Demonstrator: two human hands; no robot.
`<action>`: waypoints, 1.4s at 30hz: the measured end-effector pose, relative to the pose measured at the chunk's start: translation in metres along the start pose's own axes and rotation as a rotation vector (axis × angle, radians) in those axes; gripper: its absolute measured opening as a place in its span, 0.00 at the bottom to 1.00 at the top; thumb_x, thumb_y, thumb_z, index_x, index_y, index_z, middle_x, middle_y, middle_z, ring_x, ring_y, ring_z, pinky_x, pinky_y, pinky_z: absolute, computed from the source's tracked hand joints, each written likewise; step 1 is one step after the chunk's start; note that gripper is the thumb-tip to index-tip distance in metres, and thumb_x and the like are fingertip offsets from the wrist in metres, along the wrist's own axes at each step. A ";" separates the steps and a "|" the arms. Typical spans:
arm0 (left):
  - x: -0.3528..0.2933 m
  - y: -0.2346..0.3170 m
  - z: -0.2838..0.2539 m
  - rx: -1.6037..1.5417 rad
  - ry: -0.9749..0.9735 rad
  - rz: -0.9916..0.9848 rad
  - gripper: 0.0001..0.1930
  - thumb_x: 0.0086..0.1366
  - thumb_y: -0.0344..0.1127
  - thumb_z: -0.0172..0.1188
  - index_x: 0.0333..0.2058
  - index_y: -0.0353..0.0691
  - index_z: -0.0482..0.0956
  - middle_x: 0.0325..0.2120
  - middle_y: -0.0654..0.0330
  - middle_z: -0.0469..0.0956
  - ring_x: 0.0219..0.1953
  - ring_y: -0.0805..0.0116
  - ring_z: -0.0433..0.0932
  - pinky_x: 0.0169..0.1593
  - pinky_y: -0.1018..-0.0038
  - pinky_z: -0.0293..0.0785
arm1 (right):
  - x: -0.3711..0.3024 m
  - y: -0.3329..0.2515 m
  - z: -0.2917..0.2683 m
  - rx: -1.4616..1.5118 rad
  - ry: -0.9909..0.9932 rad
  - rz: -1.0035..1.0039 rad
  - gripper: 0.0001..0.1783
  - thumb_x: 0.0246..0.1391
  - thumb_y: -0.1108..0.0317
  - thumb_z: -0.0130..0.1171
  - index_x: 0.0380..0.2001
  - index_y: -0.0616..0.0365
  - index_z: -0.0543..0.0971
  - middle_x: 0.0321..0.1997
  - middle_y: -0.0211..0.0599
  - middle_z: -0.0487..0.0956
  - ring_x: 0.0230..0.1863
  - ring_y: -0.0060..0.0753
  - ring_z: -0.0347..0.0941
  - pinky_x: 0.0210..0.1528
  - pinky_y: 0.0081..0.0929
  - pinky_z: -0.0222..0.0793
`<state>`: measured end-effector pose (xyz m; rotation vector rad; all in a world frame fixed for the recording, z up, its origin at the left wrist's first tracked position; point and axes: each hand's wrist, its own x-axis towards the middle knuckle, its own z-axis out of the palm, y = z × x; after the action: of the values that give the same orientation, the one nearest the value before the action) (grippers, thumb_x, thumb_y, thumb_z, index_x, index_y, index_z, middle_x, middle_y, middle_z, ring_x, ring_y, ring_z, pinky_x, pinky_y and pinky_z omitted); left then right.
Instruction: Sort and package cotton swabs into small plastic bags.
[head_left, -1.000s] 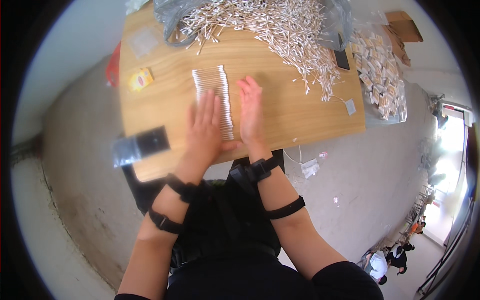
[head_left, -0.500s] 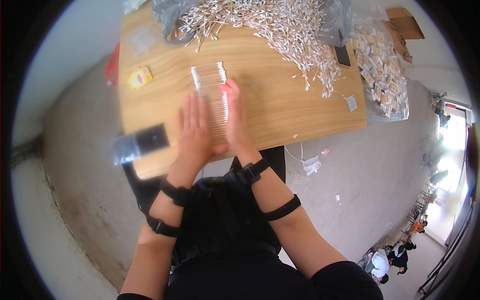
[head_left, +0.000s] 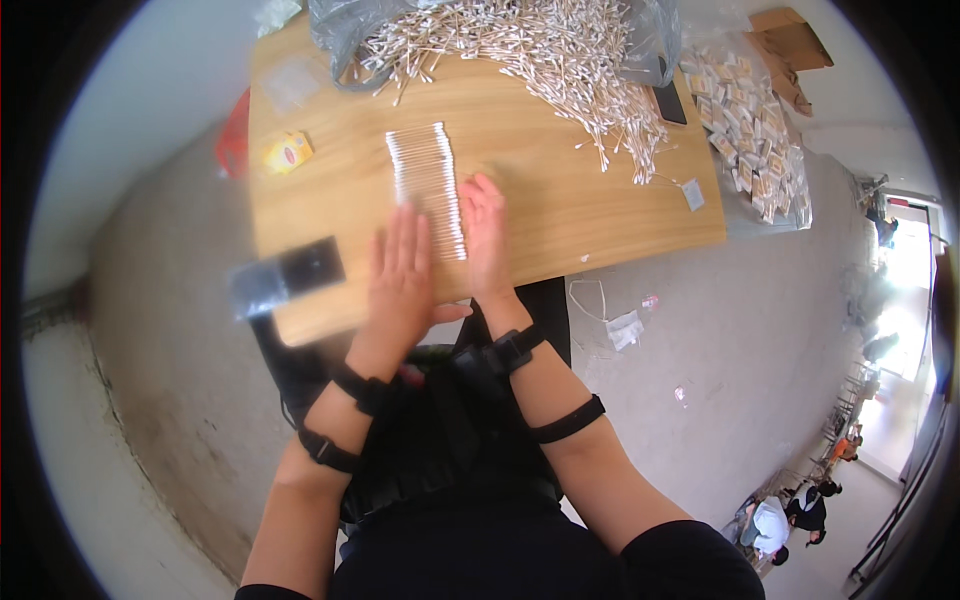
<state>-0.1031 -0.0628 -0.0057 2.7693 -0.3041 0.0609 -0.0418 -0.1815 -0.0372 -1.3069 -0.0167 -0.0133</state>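
A neat row of cotton swabs (head_left: 424, 165) lies side by side on the wooden table in front of me, their white tips lined up along both edges. At its near left edge, my left hand (head_left: 402, 270) stretches out flat with the fingers together and the thumb apart, covering some tips. My right hand (head_left: 485, 235) stands on its side just right of the row, fingers loosely bent and nothing visible in them. Farther back, a large loose heap of cotton swabs (head_left: 560, 60) spills out of a grey plastic bag (head_left: 345, 45).
Around the table (head_left: 560, 215) lie a yellow packet (head_left: 288, 152), a dark plastic sleeve (head_left: 290, 277) overhanging the left edge, a dark phone (head_left: 670, 104) and a small white tag (head_left: 692, 195). A clear bag of small packs (head_left: 750, 130) sits beyond the right edge. Two people (head_left: 790, 520) are far off.
Both hands have shifted slightly right and toward me along the row. My right hand has come away from the right-hand tips, and its fingers are more bent.
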 end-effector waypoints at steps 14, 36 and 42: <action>-0.003 0.008 0.003 0.022 -0.041 -0.102 0.67 0.33 0.64 0.72 0.66 0.33 0.48 0.67 0.44 0.46 0.70 0.50 0.43 0.68 0.49 0.38 | -0.003 -0.021 -0.013 -0.880 -0.089 -0.249 0.07 0.50 0.77 0.60 0.34 0.56 0.80 0.30 0.38 0.71 0.26 0.33 0.71 0.30 0.28 0.69; -0.002 0.013 -0.005 0.130 -0.159 -0.142 0.65 0.39 0.68 0.67 0.67 0.35 0.44 0.69 0.45 0.40 0.71 0.52 0.38 0.69 0.53 0.35 | -0.002 -0.026 -0.016 -0.944 -0.134 -0.269 0.06 0.50 0.76 0.60 0.34 0.55 0.79 0.30 0.38 0.72 0.27 0.35 0.73 0.30 0.29 0.70; -0.002 0.012 -0.005 0.135 -0.167 -0.157 0.65 0.39 0.68 0.67 0.67 0.35 0.44 0.69 0.46 0.39 0.71 0.53 0.37 0.70 0.53 0.35 | 0.003 -0.029 -0.014 -0.875 -0.155 -0.149 0.06 0.48 0.75 0.61 0.32 0.54 0.79 0.31 0.41 0.73 0.31 0.43 0.74 0.32 0.36 0.71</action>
<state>-0.1073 -0.0720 0.0028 2.9278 -0.1268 -0.1967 -0.0392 -0.2027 -0.0127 -2.1767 -0.2653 -0.0507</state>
